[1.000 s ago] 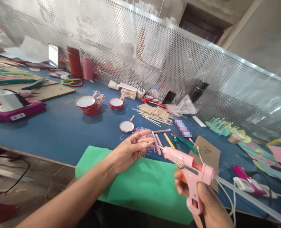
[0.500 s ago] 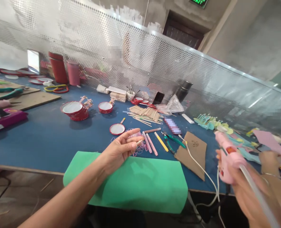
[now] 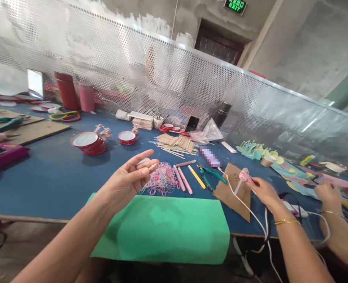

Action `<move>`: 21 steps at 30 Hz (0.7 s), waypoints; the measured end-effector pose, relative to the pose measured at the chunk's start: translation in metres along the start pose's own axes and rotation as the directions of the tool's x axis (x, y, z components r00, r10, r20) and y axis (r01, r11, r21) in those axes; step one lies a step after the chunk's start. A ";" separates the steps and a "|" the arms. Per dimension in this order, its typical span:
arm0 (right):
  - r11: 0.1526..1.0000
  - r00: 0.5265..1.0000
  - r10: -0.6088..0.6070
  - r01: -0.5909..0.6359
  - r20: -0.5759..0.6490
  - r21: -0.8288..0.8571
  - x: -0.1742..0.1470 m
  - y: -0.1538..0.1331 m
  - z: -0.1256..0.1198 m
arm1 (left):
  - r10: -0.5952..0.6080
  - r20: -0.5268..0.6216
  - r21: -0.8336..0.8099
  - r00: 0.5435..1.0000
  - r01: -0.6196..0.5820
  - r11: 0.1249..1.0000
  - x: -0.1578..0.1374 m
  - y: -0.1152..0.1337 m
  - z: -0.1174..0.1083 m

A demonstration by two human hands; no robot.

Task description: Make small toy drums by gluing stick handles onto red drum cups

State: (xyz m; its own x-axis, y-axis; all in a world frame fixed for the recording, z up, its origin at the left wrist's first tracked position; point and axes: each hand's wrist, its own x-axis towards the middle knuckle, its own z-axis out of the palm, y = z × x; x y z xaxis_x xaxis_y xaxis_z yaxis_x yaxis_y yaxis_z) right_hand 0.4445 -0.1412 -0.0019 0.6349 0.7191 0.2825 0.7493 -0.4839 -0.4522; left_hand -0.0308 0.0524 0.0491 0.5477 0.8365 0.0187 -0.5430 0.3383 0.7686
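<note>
Above the green sheet (image 3: 168,232) my left hand (image 3: 129,179) pinches a small pale stick (image 3: 152,168) between thumb and fingers; most of the stick is hidden. The round red-rimmed piece behind that hand is nearly covered by it. My right hand (image 3: 265,192) grips a pink hot glue gun (image 3: 244,175) over the brown cardboard (image 3: 235,192), with a clear glue stick (image 3: 237,187) showing below it. Beside my left hand lies a heap of tangled pastel loops (image 3: 162,179). Pink markers (image 3: 181,179), a yellow marker (image 3: 196,177) and green-handled pliers (image 3: 212,175) lie between my hands.
Stacked red-rimmed discs (image 3: 88,143) and a smaller stack (image 3: 127,137) stand at left. Wooden sticks (image 3: 176,143) lie in the middle. A perforated metal screen (image 3: 109,59) runs along the back. White cables (image 3: 252,212) hang at right, near another person's hand (image 3: 328,196).
My right hand has brought the glue gun forward and left, from the right edge to over the cardboard, and turned it. My left hand has shifted left with the stick. The view has shifted slightly.
</note>
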 end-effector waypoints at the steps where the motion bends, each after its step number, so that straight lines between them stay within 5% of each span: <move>1: 1.000 0.999 -0.001 0.001 0.039 -0.011 0.004 0.004 0.004 | 0.014 -0.004 0.000 1.000 -0.014 1.000 0.001 0.003 -0.002; 6: 0.992 0.995 0.031 -0.020 0.094 -0.121 0.021 0.017 0.016 | 0.053 -0.012 0.000 0.999 -0.053 0.999 0.005 0.013 -0.005; 14: 0.989 0.997 0.077 -0.075 0.011 -0.124 0.022 0.019 0.015 | 0.075 0.000 -0.032 0.997 -0.075 0.997 0.006 0.019 -0.009; 16: 0.990 0.993 0.060 -0.071 -0.098 -0.121 0.012 0.002 0.010 | 0.066 0.011 -0.061 0.998 -0.065 0.996 0.003 0.017 -0.010; 19: 0.994 0.952 -0.099 0.109 -0.289 0.021 -0.016 -0.049 0.005 | -0.008 0.059 -0.140 0.998 0.016 0.990 -0.004 0.011 -0.008; 21: 0.958 0.937 -0.157 0.222 -0.313 0.183 -0.040 -0.097 0.006 | -0.056 0.101 -0.187 0.993 0.074 0.980 -0.008 0.007 -0.005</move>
State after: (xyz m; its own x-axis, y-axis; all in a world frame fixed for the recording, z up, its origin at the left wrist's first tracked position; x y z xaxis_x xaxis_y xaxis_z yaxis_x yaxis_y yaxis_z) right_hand 0.3455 -0.1198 0.0255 0.5361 0.5934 0.6004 0.8239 -0.2130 -0.5252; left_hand -0.0419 0.0498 0.0512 0.6385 0.7686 0.0400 -0.6102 0.4739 0.6349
